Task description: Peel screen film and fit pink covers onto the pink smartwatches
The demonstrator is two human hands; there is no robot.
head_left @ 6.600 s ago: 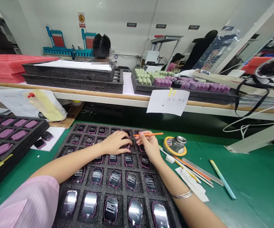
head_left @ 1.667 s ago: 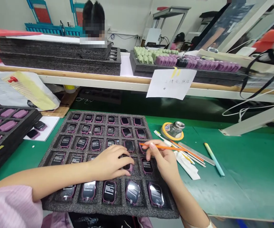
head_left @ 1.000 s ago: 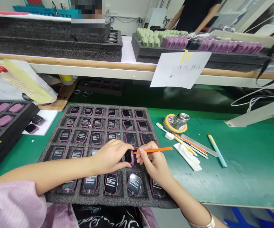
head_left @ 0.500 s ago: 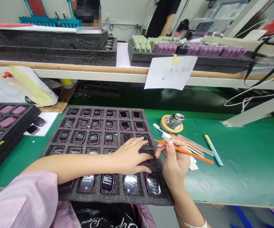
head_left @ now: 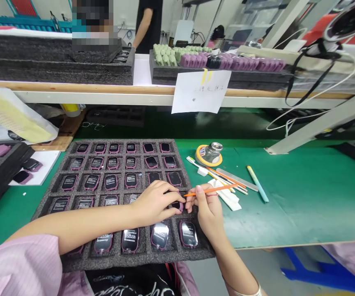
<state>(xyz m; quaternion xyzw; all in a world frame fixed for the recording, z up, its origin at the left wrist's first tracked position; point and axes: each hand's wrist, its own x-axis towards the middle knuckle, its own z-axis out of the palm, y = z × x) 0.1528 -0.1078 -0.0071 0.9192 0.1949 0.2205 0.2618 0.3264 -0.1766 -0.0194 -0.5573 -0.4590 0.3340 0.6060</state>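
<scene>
A black foam tray (head_left: 177,257) with rows of purple-framed smartwatches (head_left: 130,239) lies at the table's front edge. Across it reaches my left hand (head_left: 155,201), its fingers and thumb closed around the edges of one smartwatch (head_left: 177,205) in the right-hand column. That watch is partly covered, and I cannot tell whether it is lifted. My right hand (head_left: 210,209) pinches a thin orange stick (head_left: 220,189) beside the same watch, the pointed end facing left. Many watch screens show small white text; some are dark.
Right of the tray lie a toothbrush (head_left: 191,159), white tissue (head_left: 231,199), a blue-yellow pen (head_left: 257,183) and a tape roll with a metal-topped bottle (head_left: 212,154). Another tray (head_left: 1,181) stands left. A shelf (head_left: 103,98) with foam trays crosses behind; people are beyond it.
My left fingers have drawn together around the watch. My right hand has come closer to it with the orange stick, uncovering more tissue. The view has shifted to the right.
</scene>
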